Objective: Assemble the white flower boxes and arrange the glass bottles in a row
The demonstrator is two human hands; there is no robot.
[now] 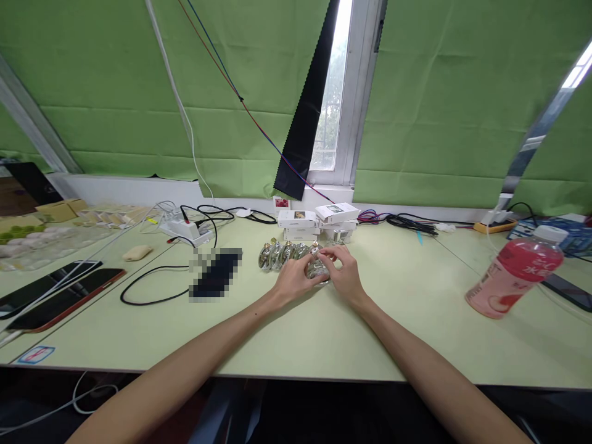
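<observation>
A row of small, shiny, clear round bottles (277, 254) with gold tops stands in the middle of the table. My left hand (296, 274) is closed around the left side of one round bottle (316, 266) near the row's right end. From the right, my right hand (341, 271) pinches at the upper part of that same bottle. The fingers cover much of it, and its exact kind is hard to make out. Just behind the row, small white boxes (298, 219) with pictures on them are stacked in two piles.
To the right, a pink drink bottle (513, 271) stands near a dark phone (567, 290). On the left lie a pixelated dark object (215, 274), a black cable (134, 302), two phones (69, 296) and a white power strip (185, 231). Bundled cables (411, 223) run along the wall.
</observation>
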